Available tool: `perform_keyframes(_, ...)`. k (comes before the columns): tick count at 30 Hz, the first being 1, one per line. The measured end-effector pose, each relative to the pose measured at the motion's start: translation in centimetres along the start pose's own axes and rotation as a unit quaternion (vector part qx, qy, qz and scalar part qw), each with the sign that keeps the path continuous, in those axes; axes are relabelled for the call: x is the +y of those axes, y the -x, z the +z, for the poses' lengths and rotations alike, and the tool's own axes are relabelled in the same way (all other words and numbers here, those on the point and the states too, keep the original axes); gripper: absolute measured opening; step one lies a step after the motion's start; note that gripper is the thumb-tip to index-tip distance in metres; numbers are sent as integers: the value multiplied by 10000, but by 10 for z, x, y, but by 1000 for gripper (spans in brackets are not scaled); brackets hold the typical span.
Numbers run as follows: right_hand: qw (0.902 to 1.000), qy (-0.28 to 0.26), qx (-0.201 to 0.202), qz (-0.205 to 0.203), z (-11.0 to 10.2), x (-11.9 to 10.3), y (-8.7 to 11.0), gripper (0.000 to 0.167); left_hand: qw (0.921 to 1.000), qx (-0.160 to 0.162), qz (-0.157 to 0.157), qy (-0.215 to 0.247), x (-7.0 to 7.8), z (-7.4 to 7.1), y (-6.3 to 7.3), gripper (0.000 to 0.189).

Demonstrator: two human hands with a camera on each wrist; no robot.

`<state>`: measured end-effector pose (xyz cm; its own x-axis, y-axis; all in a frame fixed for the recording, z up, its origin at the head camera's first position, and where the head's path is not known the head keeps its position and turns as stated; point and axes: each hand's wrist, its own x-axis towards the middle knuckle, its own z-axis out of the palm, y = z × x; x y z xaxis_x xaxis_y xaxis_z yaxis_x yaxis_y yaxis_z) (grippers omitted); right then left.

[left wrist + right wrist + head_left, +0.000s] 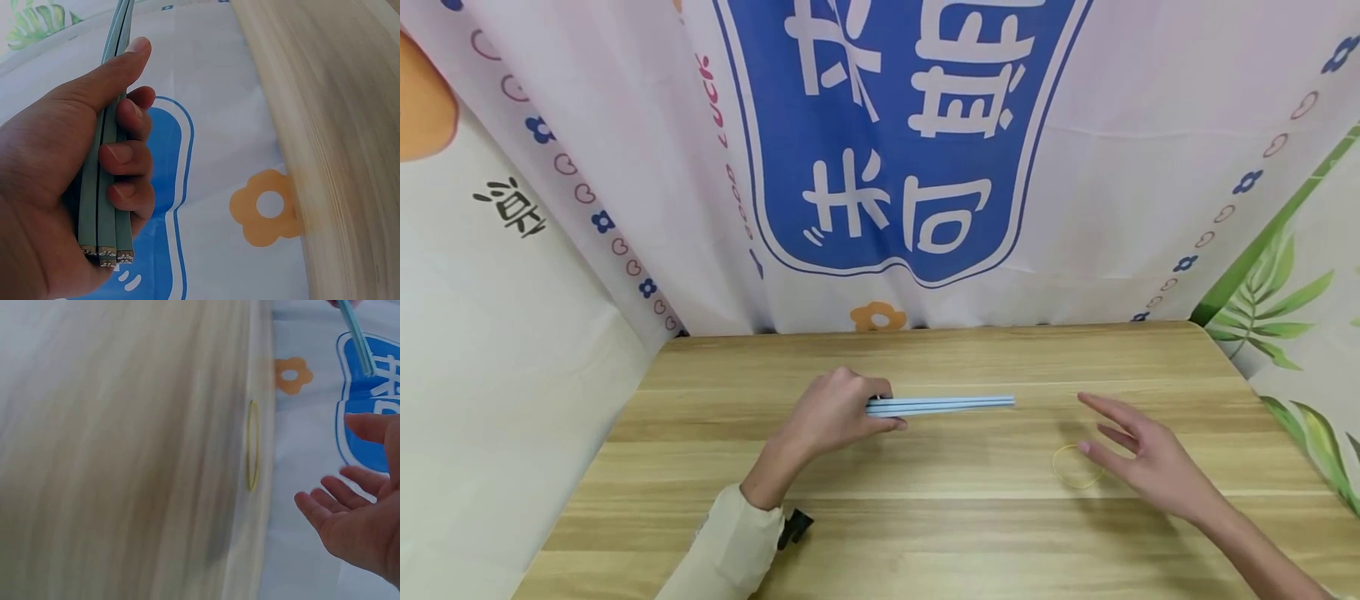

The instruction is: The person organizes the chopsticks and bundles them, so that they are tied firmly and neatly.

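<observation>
My left hand (833,412) grips a bundle of slim, light blue sticks that look like chopsticks (951,404), held level above the table with their far ends to the right. In the left wrist view, the fingers curl round the chopsticks (97,206), and several square, patterned ends show below the palm. To the right, my right hand (1161,462) hovers over the table with thumb and fingers spread, holding nothing. Beneath its thumb a thin yellow rubber band (1054,468) lies as a loop on the wood. That rubber band (249,447) also shows in the right wrist view.
A wood-grain table (962,542) lies under both hands. Behind its back edge hangs a white curtain (1097,208) with a blue printed panel. A dark object (795,528) sits at the left sleeve, its kind unclear.
</observation>
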<state>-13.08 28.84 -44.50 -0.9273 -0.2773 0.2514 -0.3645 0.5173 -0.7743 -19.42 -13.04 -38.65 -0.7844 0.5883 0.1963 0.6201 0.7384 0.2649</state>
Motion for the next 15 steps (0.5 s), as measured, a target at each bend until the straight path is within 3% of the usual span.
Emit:
perform_keyframes(4, 9992, 350, -102, -181, -3, 16, -1, 46, 10000, 5, -18, 12, 1, 1, 0, 30)
perform_keyframes(15, 9933, 923, -624, 317, -6, 37, -10, 44, 9999, -86, 66, 54, 0, 5, -2, 29)
